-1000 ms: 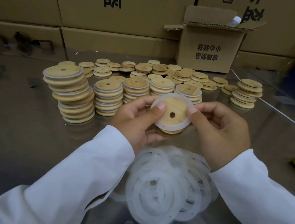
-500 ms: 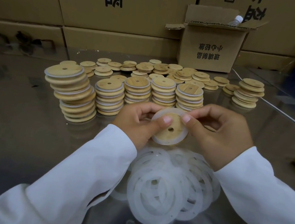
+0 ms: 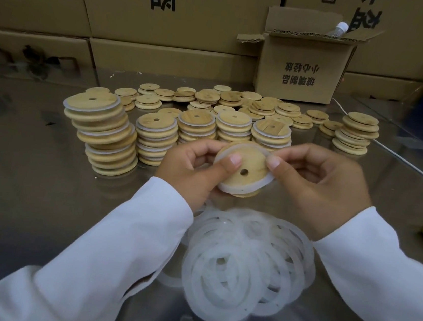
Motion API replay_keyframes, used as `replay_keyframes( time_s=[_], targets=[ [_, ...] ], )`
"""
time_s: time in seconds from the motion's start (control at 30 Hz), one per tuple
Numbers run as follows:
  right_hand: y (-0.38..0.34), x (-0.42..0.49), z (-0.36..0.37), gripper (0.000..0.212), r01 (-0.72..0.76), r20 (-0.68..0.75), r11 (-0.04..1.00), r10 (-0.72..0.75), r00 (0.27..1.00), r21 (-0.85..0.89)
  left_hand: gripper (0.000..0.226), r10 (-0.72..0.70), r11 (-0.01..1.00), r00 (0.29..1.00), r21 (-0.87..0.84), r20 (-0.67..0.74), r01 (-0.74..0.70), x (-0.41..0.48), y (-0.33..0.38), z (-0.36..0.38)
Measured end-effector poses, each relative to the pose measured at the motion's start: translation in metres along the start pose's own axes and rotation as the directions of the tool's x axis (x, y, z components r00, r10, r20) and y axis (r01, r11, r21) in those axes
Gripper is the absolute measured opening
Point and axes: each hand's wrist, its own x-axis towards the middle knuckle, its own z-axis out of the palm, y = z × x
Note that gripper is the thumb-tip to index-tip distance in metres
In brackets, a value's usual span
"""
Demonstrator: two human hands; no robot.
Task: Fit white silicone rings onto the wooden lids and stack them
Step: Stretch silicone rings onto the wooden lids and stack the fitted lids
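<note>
The left hand (image 3: 193, 168) and right hand (image 3: 316, 189), fingers curled, hold one wooden lid (image 3: 244, 169) above the near pile of loose rings (image 3: 240, 265). Both thumbs press a silicone ring (image 3: 236, 189) round the lid's edge. The fitting looks nearly done. The next move probably calls for seating the ring's right side, then setting the lid on the far stacks (image 3: 154, 137). Being round, the lid has no long axis, and its holed face tilts up toward the person.

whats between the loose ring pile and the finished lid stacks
Head view: the left hand and right hand gripping one wooden lid.

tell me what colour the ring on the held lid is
Translucent white ring, around the tan wooden lid; head view.
</note>
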Motion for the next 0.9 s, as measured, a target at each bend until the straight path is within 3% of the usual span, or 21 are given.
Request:
replay_keyframes(
  time_s=[0.17, 0.27, 0.4, 0.57, 0.9],
  targets=[
    [0.007, -0.005, 0.009, 0.005, -0.050, -0.085, 0.998, 0.047, 0.995, -0.029, 0.026, -0.004, 0.999, 0.998, -0.040, -0.062, 0.001, 0.000, 0.000, 0.003],
    [0.008, -0.005, 0.009, 0.007, -0.060, -0.106, 0.995, 0.051, 0.993, -0.083, 0.017, -0.042, 0.998, 0.997, -0.044, -0.061, 0.039, 0.001, -0.001, 0.004],
    [0.008, -0.003, 0.005, 0.012, 0.036, -0.066, 0.971, -0.053, 0.996, -0.237, 0.012, -0.110, 0.994, 0.994, 0.013, 0.011, 0.110, 0.000, -0.001, 0.002],
    [0.005, -0.001, 0.001, 0.012, 0.103, 0.035, 0.931, -0.097, 0.995, -0.350, 0.012, 0.012, 0.981, 0.999, 0.192, 0.041, -0.019, -0.002, 0.000, 0.002],
    [-0.008, 0.014, -0.019, 0.011, -0.078, 0.169, 0.987, 0.102, 0.980, -0.142, 0.017, 0.069, 0.978, 0.996, 0.191, 0.063, -0.080, 0.003, 0.011, -0.005]
  ],
)
